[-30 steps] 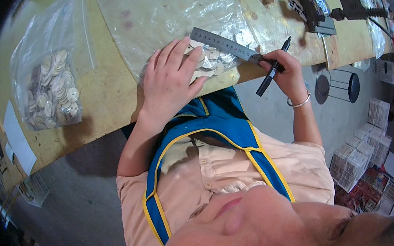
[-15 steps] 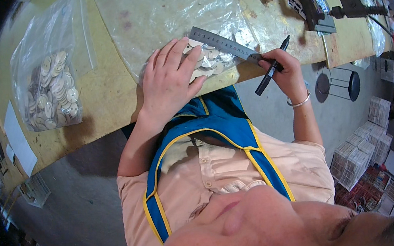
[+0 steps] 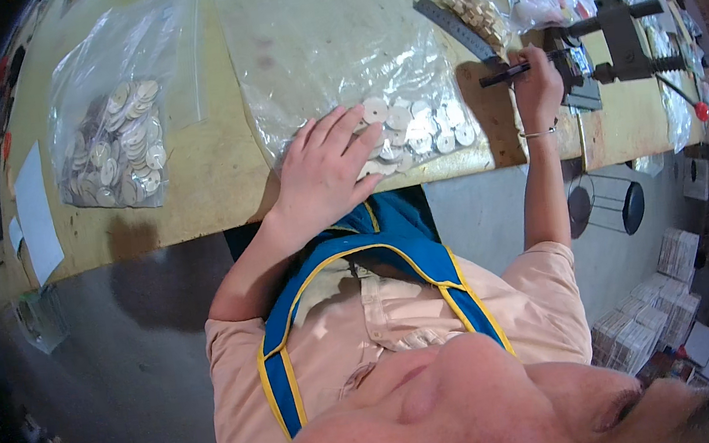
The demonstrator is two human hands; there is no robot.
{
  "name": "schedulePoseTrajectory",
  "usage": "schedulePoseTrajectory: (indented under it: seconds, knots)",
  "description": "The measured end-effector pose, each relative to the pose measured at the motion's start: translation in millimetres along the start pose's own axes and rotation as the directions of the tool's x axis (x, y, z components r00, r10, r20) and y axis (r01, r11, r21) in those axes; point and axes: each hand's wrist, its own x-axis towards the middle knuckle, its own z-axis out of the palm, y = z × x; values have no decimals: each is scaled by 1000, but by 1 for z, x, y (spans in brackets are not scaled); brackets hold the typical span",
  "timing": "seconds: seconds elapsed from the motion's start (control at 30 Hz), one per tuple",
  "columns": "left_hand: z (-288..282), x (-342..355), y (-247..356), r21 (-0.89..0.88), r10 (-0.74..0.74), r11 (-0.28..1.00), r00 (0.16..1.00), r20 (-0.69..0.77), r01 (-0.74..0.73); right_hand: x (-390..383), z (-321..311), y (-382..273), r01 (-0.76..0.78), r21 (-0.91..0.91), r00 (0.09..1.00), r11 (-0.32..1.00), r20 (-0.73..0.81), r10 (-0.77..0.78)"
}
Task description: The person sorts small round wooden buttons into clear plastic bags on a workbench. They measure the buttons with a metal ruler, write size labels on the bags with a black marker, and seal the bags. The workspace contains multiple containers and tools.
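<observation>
A person in a blue apron with yellow edging stood at a table, where a large clear bag of pale, holed discs lay flat, its discs gathered along the edge nearest the body. The left hand rested on that near edge of the large bag, palm down, fingers extended and slightly spread, pinching nothing. To the right of the large bag, the right hand had its fingers closed around a black pen. A metal ruler lay between the large bag and the bag of wooden blocks to its right; whether the right fingers also touched the ruler could not be told.

For good handling, the left palm seemed best pressed lightly and evenly, so the large bag would not slide and its discs would not shift. The right hand called for a firm hold on the pen, clear of the plastic, and for the ruler to lie flat without catching the large bag's side.

The ruler's long axis ran slantwise: its far end sat close by the large bag's right side, its near end pointed away from the bag toward the right hand. The pen lay nearly crosswise, one end pointing toward the large bag; which end was the writing tip was unclear.
</observation>
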Motion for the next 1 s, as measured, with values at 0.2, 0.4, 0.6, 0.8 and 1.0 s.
schedulePoseTrajectory:
  seconds: [0.2, 0.4, 0.6, 0.8, 1.0]
  knots:
    - [-23, 14, -26, 34, -22, 999, 1000, 20, 21, 68, 7, -119, -330, 909, 942, 256, 299, 151]
    - [-37, 73, -106, 324, -184, 929, 983, -13, 178, 108, 100, -177, -555, 832, 823, -10, 548, -150]
    - [-16, 66, -138, 413, -229, 884, 973, -23, 218, 100, 131, -174, -568, 823, 791, 21, 553, -263]
    - [-16, 66, -140, 418, -292, 872, 956, 24, 256, 94, 134, -168, -508, 861, 851, -34, 495, -177]
    - [-17, 62, -140, 419, -295, 868, 955, 6, 266, 92, 129, -181, -455, 862, 812, 224, 505, -294]
